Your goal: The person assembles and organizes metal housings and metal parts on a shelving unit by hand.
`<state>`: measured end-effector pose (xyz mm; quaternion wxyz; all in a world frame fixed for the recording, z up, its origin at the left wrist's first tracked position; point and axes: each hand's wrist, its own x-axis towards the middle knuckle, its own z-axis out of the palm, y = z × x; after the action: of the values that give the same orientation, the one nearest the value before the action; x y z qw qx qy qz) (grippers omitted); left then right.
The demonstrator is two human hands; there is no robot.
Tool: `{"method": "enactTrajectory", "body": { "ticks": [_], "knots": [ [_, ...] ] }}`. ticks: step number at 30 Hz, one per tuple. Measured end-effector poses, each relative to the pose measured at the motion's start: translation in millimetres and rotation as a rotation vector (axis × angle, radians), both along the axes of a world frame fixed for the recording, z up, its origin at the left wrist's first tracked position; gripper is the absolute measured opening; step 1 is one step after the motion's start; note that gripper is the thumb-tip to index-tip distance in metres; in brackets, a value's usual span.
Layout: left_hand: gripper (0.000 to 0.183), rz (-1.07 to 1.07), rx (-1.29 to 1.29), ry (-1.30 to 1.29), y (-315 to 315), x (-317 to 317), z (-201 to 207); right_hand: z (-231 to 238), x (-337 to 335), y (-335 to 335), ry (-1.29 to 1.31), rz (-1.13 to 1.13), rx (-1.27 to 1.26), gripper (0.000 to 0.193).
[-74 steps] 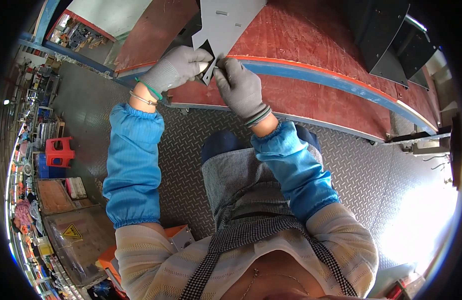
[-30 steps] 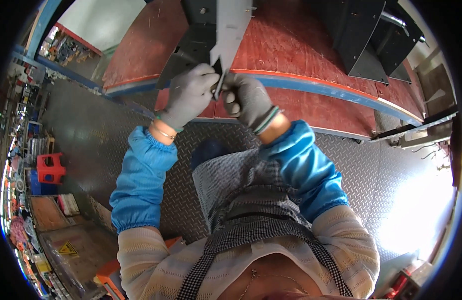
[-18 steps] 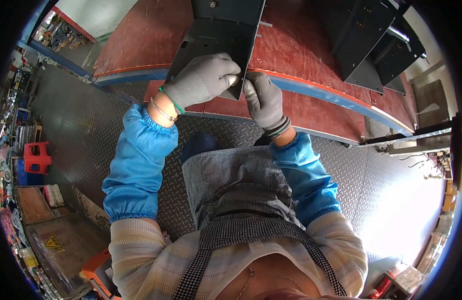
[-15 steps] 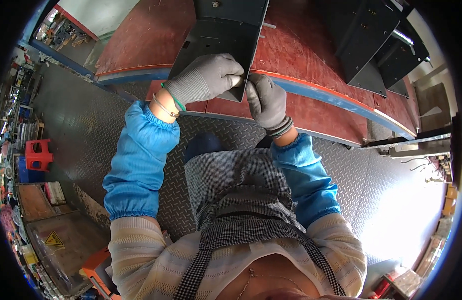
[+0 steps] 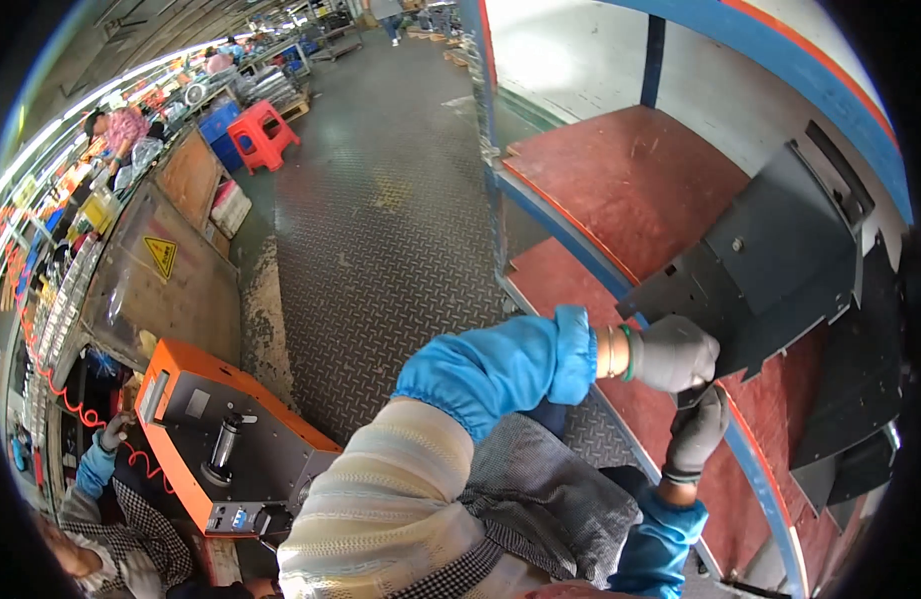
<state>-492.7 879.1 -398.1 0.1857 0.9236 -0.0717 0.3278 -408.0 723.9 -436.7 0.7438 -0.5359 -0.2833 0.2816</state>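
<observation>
A black sheet-metal housing (image 5: 780,260) with a round stud on its face rests at the front of a red shelf (image 5: 630,170). My left hand (image 5: 675,354), in a grey glove, is closed on the housing's near corner. Just below it, my right hand (image 5: 698,434), gloved too, is closed at the same corner, fingers close to the left ones. Whether something small sits between the fingertips I cannot tell. Blue sleeves cover both forearms.
Blue posts and rails frame the rack. More black metal panels (image 5: 855,389) stand right of the housing. At lower left are an orange-and-black machine (image 5: 231,439) and a co-worker's gloved hand (image 5: 116,431). A red stool (image 5: 263,135) stands on the patterned metal floor (image 5: 371,240).
My view has swung left, so the rack and both hands appear farther right, and the orange machine and co-worker come into view. Both hands remain at the housing's corner.
</observation>
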Motion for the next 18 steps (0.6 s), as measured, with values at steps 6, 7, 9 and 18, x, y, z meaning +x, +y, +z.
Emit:
{"method": "enactTrajectory", "body": {
  "ticks": [6, 7, 9, 18],
  "knots": [
    [0.013, 0.039, 0.102, 0.017, -7, -12, 5, 3, 8, -4, 0.351, 0.096, -0.132, 0.028],
    [0.013, 0.038, 0.104, 0.013, -8, -12, 4, 9, 8, -6, 0.395, 0.11, -0.158, 0.028],
    [0.012, 0.054, 0.121, 0.011, -13, -4, -1, 10, 21, -9, 0.496, 0.118, -0.199, 0.028],
    [0.012, -0.003, 0.01, 0.153, 16, -22, 18, 7, -6, -2, -0.087, 0.07, -0.151, 0.02]
  ]
}}
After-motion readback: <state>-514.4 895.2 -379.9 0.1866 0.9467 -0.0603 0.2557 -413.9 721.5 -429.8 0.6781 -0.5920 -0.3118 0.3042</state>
